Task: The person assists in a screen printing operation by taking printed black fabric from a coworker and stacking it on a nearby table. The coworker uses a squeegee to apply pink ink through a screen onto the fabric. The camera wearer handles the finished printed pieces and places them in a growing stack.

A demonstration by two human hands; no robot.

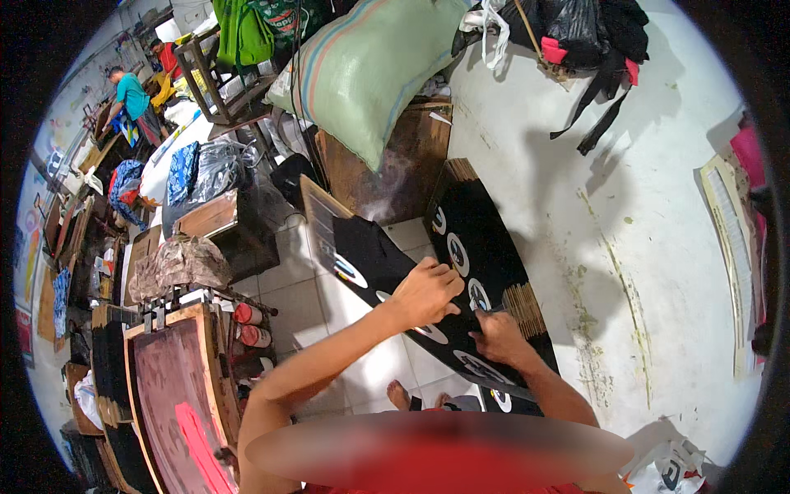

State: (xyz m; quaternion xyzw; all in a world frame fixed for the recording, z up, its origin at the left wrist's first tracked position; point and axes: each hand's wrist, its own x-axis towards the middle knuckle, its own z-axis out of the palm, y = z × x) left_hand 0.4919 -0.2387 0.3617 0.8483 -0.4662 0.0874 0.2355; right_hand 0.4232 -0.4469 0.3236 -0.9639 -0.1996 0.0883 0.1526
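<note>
A long board (pixel 314 202) slants across in front of me, its far end bare wood and grey. Black cloth (pixel 374 247) with round white prints lies along it, loose and rumpled near that bare end. My left hand (pixel 428 292) is closed over the cloth's upper edge, fingers curled in a pinch. Close by on the right, my right hand (pixel 504 337) grips the cloth with thumb and forefinger; its other fingers are partly hidden. Behind both hands, a stack of boards (pixel 527 309) leans at the wall, the front one covered in black cloth with the same round prints.
At left stands a wooden-framed printing screen (pixel 169 387) with pink ink, beside red-lidded cans (pixel 251 325). A bulging pale green sack (pixel 370 70) rests on a wooden box (pixel 370 177). Black plastic bags (pixel 576 33) hang on the white wall. Two people (pixel 132 103) work far left.
</note>
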